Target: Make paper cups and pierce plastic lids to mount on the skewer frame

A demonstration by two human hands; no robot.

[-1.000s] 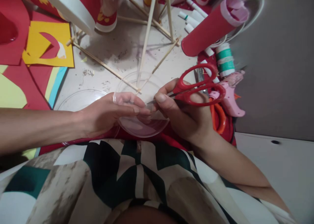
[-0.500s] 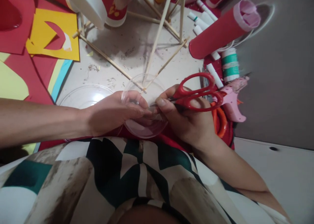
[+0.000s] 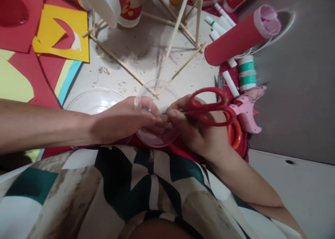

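Between my hands is a clear round plastic lid, tilted above the table edge. My left hand is closed on its left side, thumb and fingers pinching the plastic. In my right hand is a pair of red-handled scissors, gripped near the blades, with the handles sticking out to the right. The scissor tips meet the middle of the lid beside my left fingertips; the exact contact is hidden by my fingers. A larger clear plastic disc lies on the table behind my left wrist.
A frame of wooden sticks stands ahead on the white table. Coloured paper is piled at left. At right are a red paper tube, white markers, a twine spool, a pink glue gun and orange-handled scissors.
The scissor handles have tipped slightly downward in my right hand. The view has shifted a little, so the table things appear slightly to the right. Both hands keep their hold.
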